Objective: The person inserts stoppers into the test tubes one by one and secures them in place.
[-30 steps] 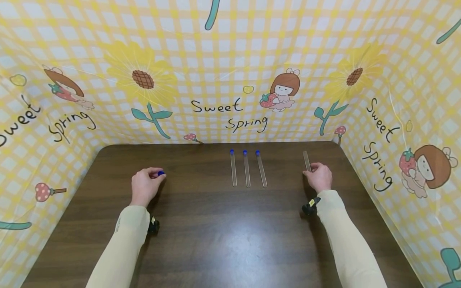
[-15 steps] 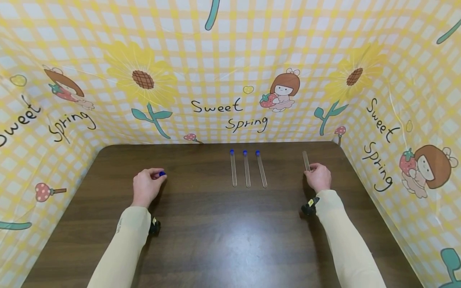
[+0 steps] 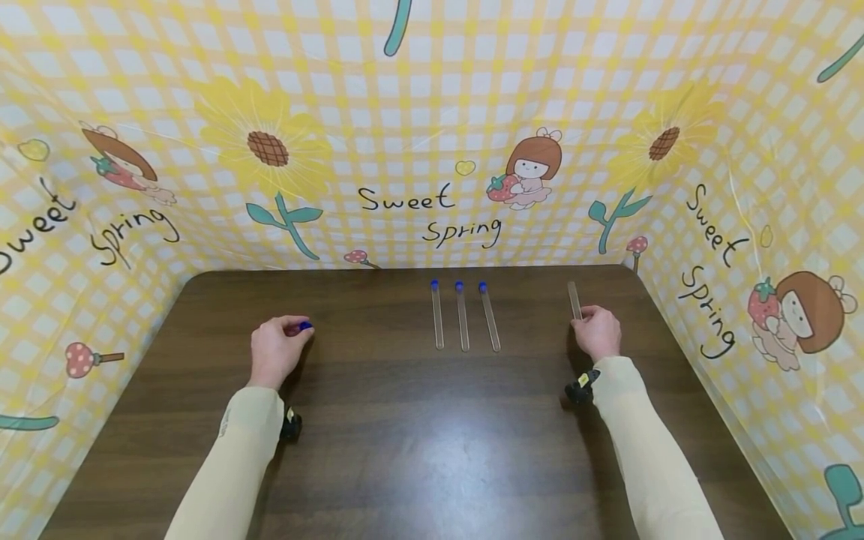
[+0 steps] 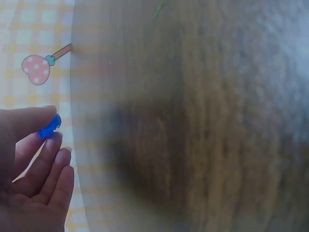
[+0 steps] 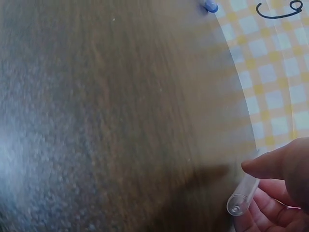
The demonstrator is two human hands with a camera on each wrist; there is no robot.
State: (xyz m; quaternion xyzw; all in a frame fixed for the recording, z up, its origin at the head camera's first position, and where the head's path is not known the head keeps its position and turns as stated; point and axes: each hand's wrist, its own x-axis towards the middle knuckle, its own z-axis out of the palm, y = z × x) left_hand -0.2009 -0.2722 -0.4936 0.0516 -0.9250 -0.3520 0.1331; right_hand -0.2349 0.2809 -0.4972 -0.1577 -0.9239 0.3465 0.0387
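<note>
Between thumb and fingertips my left hand [image 3: 275, 346] pinches a small blue cap [image 4: 50, 126] over the left part of the table. On the right side, my right hand [image 3: 599, 332] holds a clear test tube [image 3: 574, 298] that has no cap at its far end. The right wrist view shows the tube's rounded near end [image 5: 237, 205] sticking out below the thumb. Three test tubes with blue caps lie side by side at the back, between the hands: a left one [image 3: 437, 319], a middle one [image 3: 462, 319] and a right one [image 3: 491, 319].
The dark wooden table [image 3: 418, 420] runs back to a yellow checked cloth [image 3: 405, 112] printed with flowers and figures. That cloth also rises along both sides. A black wrist camera [image 3: 290, 426] is strapped at the left sleeve, another camera [image 3: 580, 388] at the right.
The left hand has shifted slightly to the right with the cap. The right hand and its tube have barely moved, and the three capped tubes lie as before.
</note>
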